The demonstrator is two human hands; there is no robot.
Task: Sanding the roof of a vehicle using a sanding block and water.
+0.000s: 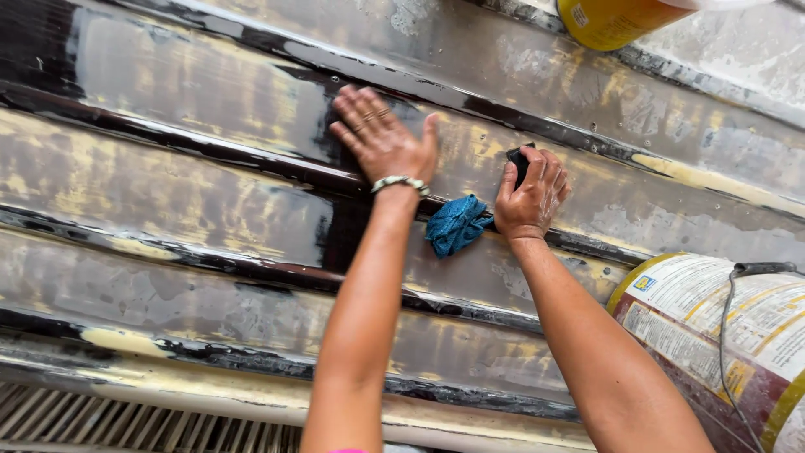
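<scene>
Head view, looking down along both forearms at a ribbed panel (193,193), grey and worn, with yellowish patches and black streaks running along the raised ridges. Left hand (381,138): laid flat, palm down on the panel, fingers straight and held close together, thumb set out to the side; it grips nothing, only presses on the surface across a dark ridge. A pale beaded bracelet (401,182) sits at that wrist. Right hand (528,197): fingers curled down and closed over a small black block (520,161), of which only the upper corner shows above the fingertips; the block is pressed against the panel just beside a black ridge. A blue cloth (455,225) is bunched at the heel of the same hand, on its thumb side, hanging out toward the left wrist; whether the thumb pins it or it is wrapped about the block, I cannot tell. The two hands are near one another but apart, the cloth between them. At the lower right edge, a large can (713,327) with a paper label, lying tilted, with a thin wire bail across it. At the top edge, part of a yellow container (608,21).
</scene>
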